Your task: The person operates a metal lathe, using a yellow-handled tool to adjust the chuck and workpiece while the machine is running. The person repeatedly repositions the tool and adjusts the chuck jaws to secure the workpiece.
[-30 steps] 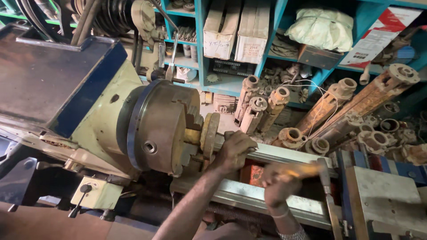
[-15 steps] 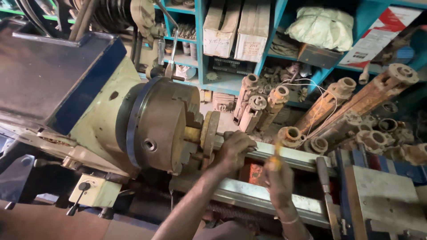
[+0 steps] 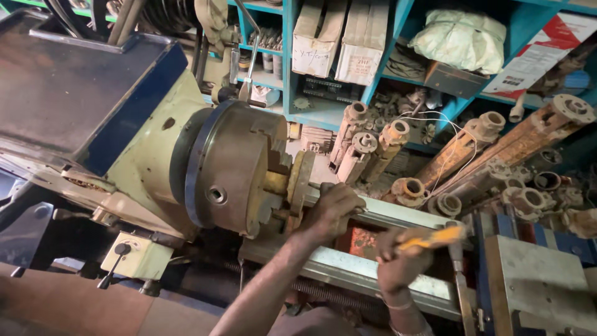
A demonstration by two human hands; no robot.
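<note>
**Both hands at the lathe chuck**

Your left hand [image 3: 333, 208] rests against the brass-coloured disc [image 3: 301, 185] clamped in the lathe chuck [image 3: 231, 169]. Its fingers curl around the disc's lower edge, so that grip is closed on the workpiece. The disc stands on edge, just off the chuck's face, with a short brass-coloured stub between the two.

Your right hand [image 3: 398, 261] sits lower and to the right, over the lathe bed rails [image 3: 348, 269]. Its grip is closed around a yellow-orange tool [image 3: 435, 238], which is blurred, so you cannot tell what kind of tool it is. The tool points to the right, away from the chuck, and is well apart from the disc.

The chuck belongs to the cream and blue headstock [image 3: 124, 124] on the left. A small cream control box with a black lever [image 3: 134, 255] hangs beneath it.

Behind the bed, rusty flanged pipes [image 3: 373, 146] lean in a row, and longer ones [image 3: 516, 146] lie slanted to the right. Blue shelves [image 3: 392, 37] above them hold cardboard boxes [image 3: 339, 37] and a pale bundled sack [image 3: 460, 40].
</note>
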